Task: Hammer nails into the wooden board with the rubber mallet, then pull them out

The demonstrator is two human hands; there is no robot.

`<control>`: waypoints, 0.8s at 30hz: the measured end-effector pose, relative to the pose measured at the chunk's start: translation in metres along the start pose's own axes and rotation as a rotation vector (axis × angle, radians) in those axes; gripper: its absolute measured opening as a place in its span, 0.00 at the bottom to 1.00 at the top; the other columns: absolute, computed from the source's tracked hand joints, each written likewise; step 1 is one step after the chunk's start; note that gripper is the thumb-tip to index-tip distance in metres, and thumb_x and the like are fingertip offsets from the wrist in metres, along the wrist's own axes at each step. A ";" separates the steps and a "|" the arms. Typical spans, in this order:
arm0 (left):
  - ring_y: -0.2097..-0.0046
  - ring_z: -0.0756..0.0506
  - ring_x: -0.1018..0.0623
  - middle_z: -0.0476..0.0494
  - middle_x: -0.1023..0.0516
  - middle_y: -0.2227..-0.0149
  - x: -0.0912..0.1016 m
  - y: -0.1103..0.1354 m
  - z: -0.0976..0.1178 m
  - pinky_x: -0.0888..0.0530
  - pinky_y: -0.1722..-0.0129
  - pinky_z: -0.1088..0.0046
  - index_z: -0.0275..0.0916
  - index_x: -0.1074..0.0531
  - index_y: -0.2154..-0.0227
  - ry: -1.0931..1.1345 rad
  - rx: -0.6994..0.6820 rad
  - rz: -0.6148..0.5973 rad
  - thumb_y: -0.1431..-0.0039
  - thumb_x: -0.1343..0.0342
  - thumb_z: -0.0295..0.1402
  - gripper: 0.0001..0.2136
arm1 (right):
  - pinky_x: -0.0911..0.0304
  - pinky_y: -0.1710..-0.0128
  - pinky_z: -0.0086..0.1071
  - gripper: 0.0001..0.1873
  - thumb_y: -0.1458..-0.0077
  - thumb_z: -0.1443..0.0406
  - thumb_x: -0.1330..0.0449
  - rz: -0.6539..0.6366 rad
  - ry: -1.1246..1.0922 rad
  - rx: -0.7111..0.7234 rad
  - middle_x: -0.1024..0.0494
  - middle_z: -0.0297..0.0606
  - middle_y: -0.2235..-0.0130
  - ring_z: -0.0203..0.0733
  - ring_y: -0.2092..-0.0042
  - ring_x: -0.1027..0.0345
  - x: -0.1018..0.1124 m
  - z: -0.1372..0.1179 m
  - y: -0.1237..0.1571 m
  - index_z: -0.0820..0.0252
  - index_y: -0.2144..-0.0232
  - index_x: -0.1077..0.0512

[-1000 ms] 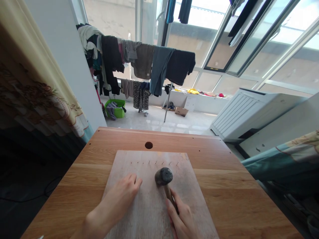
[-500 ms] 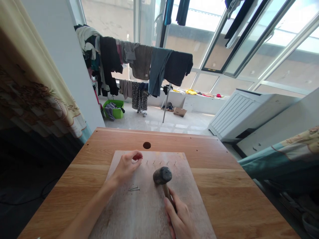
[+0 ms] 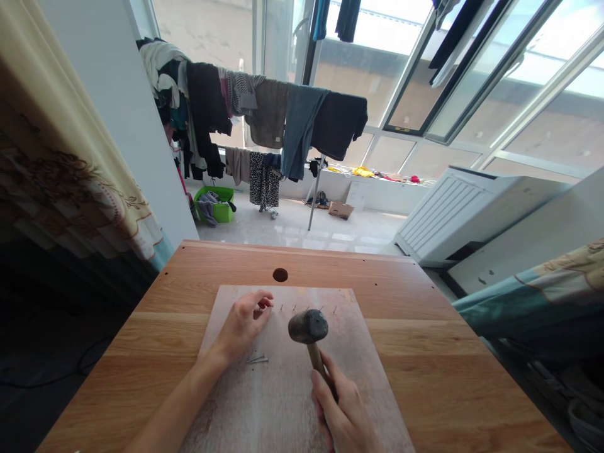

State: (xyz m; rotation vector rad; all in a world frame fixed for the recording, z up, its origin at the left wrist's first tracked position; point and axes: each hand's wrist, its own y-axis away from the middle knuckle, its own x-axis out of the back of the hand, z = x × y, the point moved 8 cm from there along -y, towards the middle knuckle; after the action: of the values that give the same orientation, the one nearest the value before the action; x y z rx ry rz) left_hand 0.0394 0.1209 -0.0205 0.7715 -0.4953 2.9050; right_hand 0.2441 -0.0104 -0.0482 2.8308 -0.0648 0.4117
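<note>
Right hand (image 3: 346, 415): at the near edge of the board (image 3: 283, 409), fingers wrapped tight around the hammer's handle.
Hammer (image 3: 309, 327): handle slants up from the right hand; the dark round head is over the middle of the board, just short of the row of nails. Whether it touches the board cannot be told.
Loose nails (image 3: 257, 360): a few lie flat on the board, left of the hammer handle and just below the left wrist.
Left hand (image 3: 243, 324): on the left half of the board, thumb and forefinger pinched narrowly together at the left end of the row. What is between them is too small to tell.
Row of nails (image 3: 306, 309): small nails stand in a line near the board's far edge.
Table (image 3: 425, 352): wooden top under the board, showing on all sides.
Hole (image 3: 280, 275): round, in the table just beyond the board's far edge.
Basket (image 3: 216, 204): green, on the floor well beyond the board, to the left.
Clothes rack (image 3: 283, 119): farthest from the board, hung with garments by the windows.
</note>
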 end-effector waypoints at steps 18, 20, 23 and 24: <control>0.66 0.49 0.22 0.50 0.19 0.66 -0.002 -0.001 0.000 0.26 0.62 0.74 0.42 0.29 0.60 0.028 -0.003 -0.034 0.41 0.47 0.24 0.09 | 0.45 0.84 0.25 0.24 0.30 0.52 0.52 -0.224 0.105 0.110 0.36 0.24 0.80 0.32 0.84 0.44 -0.045 -0.066 -0.038 0.58 0.40 0.34; 0.64 0.48 0.21 0.48 0.20 0.64 -0.002 -0.002 0.001 0.26 0.61 0.72 0.43 0.29 0.57 0.028 -0.009 -0.039 0.40 0.47 0.27 0.09 | 0.45 0.84 0.25 0.26 0.31 0.50 0.51 -0.223 0.110 0.106 0.36 0.24 0.80 0.32 0.84 0.45 -0.043 -0.062 -0.032 0.58 0.40 0.34; 0.62 0.46 0.23 0.47 0.22 0.62 0.008 -0.001 0.005 0.27 0.60 0.70 0.41 0.30 0.58 -0.050 -0.018 0.000 0.40 0.45 0.32 0.08 | 0.43 0.84 0.25 0.31 0.34 0.45 0.50 -0.170 0.099 0.106 0.34 0.26 0.80 0.33 0.84 0.42 -0.034 -0.050 -0.022 0.58 0.40 0.31; 0.63 0.46 0.24 0.47 0.24 0.64 0.013 0.000 0.008 0.27 0.61 0.69 0.41 0.31 0.61 -0.098 -0.014 0.009 0.40 0.45 0.33 0.06 | 0.42 0.84 0.26 0.32 0.35 0.44 0.49 -0.137 0.093 0.098 0.33 0.27 0.80 0.34 0.83 0.41 -0.029 -0.044 -0.018 0.59 0.41 0.30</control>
State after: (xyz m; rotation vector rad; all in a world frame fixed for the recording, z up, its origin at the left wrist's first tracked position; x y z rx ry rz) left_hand 0.0323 0.1180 -0.0077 0.9152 -0.5289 2.8789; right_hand 0.2059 0.0189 -0.0205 2.8848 0.1723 0.5277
